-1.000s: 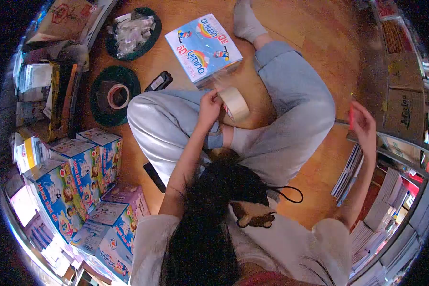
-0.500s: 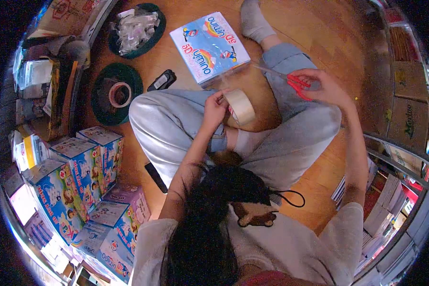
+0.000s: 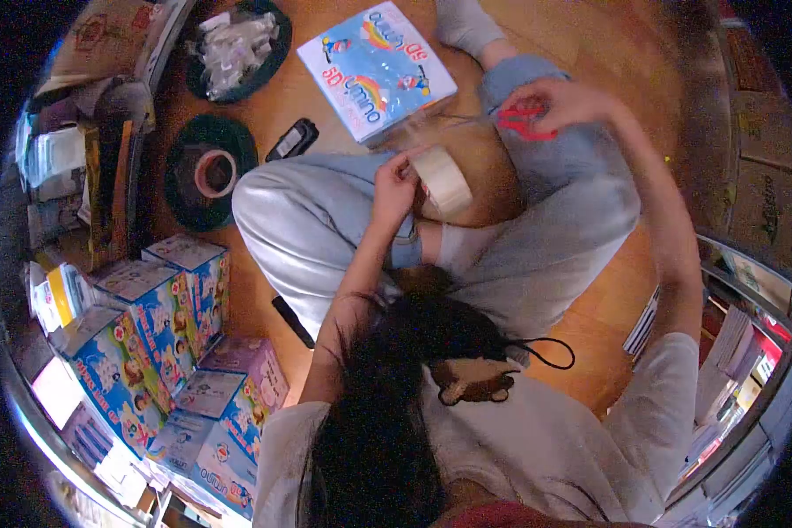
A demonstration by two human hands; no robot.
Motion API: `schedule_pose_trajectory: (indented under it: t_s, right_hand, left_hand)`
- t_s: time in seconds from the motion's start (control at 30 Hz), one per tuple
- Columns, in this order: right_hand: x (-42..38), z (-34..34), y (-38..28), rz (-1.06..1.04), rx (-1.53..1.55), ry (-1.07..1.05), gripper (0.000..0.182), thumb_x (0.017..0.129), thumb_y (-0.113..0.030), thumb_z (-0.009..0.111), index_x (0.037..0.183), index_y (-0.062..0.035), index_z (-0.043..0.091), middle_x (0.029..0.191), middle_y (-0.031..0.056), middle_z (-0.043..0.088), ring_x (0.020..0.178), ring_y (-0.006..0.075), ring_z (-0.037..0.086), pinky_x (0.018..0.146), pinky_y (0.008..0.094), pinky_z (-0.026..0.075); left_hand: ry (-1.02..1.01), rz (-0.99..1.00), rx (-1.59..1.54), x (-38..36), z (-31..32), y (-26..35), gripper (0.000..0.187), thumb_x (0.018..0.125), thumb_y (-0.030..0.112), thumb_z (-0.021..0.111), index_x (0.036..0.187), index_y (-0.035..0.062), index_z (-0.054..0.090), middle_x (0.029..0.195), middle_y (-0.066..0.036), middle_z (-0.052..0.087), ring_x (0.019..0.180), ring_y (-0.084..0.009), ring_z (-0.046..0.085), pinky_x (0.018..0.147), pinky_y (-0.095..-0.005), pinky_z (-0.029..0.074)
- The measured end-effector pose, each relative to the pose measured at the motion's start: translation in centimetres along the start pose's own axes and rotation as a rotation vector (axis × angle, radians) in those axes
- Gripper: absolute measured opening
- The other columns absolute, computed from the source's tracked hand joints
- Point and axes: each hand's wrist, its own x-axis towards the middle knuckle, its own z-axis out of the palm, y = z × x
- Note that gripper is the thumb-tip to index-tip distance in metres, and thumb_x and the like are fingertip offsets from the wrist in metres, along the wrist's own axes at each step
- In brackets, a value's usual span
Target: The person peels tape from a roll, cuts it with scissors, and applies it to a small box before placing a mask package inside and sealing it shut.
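My left hand (image 3: 396, 183) grips the edge of a wide roll of tape (image 3: 444, 182) above my crossed legs. Red-handled scissors (image 3: 526, 121) are in my right hand (image 3: 559, 104), which is blurred; the blades point left, close to the near right corner of the box. That blue and white box (image 3: 377, 70), printed with rainbows, lies on the floor in front of me. A clear strip of tape seems to run between the roll and the box's near edge.
A dark green tray (image 3: 277, 66) holds clear plastic pieces. Another tray (image 3: 178, 189) holds a tape roll (image 3: 216, 173). Beside them lies a black object (image 3: 292, 139). Printed boxes (image 3: 119, 378) stand at the left, a phone-like object (image 3: 292, 322) near my thigh, shelves at both sides.
My right hand has moved left with the scissors, nearer the box. The view has shifted slightly; my left hand still holds the tape roll.
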Motion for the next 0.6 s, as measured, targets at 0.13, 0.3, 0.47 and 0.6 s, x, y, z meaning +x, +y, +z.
schedule_pose_trajectory:
  t_s: [0.13, 0.3, 0.47, 0.6]
  right_hand:
    - [0.7, -0.6, -0.5, 0.108, 0.080, -0.074, 0.048, 0.068, -0.019, 0.062, 0.113, -0.0070, 0.053, 0.097, 0.0032, 0.057, 0.085, 0.0109, 0.052, 0.075, 0.0255, 0.044]
    - [1.2, -1.0, -1.3, 0.130, 0.047, -0.128, 0.050, 0.067, -0.017, 0.062, 0.115, -0.0064, 0.051, 0.096, 0.0034, 0.058, 0.084, 0.0103, 0.052, 0.074, 0.0238, 0.044]
    - [2.2, -0.6, -0.5, 0.138, 0.064, -0.144, 0.051, 0.067, -0.018, 0.063, 0.115, -0.0057, 0.051, 0.093, 0.0039, 0.059, 0.082, 0.0099, 0.053, 0.074, 0.0238, 0.044]
    - [3.4, -0.5, -0.8, 0.119, 0.040, -0.183, 0.050, 0.068, -0.018, 0.064, 0.115, -0.0056, 0.052, 0.090, 0.0029, 0.060, 0.079, 0.0088, 0.054, 0.071, 0.0225, 0.045]
  left_hand:
    - [-0.014, 0.080, -0.085, 0.4, 0.2, -1.3, 0.030, 0.080, -0.009, 0.043, 0.107, -0.0034, 0.055, 0.098, -0.008, 0.061, 0.088, -0.0125, 0.057, 0.078, -0.0240, 0.045]
    - [-0.019, 0.096, -0.103, 0.3, 0.2, -0.6, 0.033, 0.078, -0.011, 0.042, 0.107, -0.0033, 0.055, 0.099, -0.009, 0.061, 0.088, -0.0124, 0.057, 0.079, -0.0240, 0.045]
    - [-0.005, 0.070, -0.082, 0.4, 0.1, -1.4, 0.035, 0.075, -0.013, 0.041, 0.106, -0.0035, 0.055, 0.099, -0.008, 0.061, 0.088, -0.0116, 0.057, 0.077, -0.0228, 0.044]
    - [-0.010, 0.055, -0.059, 0.8, -0.1, -2.0, 0.034, 0.075, -0.013, 0.042, 0.105, -0.0042, 0.055, 0.099, -0.009, 0.061, 0.087, -0.0119, 0.057, 0.077, -0.0229, 0.044]
